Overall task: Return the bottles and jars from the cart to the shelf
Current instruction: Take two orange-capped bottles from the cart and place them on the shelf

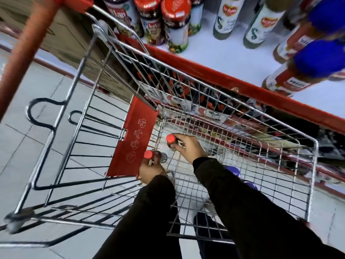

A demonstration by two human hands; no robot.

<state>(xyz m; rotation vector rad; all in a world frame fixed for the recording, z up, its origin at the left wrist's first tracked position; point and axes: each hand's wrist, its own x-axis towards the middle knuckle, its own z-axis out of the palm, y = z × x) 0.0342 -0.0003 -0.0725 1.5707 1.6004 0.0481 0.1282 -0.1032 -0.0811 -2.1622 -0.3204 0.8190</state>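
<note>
Two hands reach inside the wire cart [261,146]. Left hand [151,169] has its grip closed around a red-capped bottle [149,154] beside the red seat flap [134,139]. Right hand [188,146] has its grip closed on a second red-capped bottle [170,140]. Blue lids [233,171] show under the right sleeve. White shelf [224,58] alongside holds upright bottles.

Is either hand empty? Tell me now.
No: the left hand grips one red-capped bottle and the right hand grips another inside the cart.
</note>
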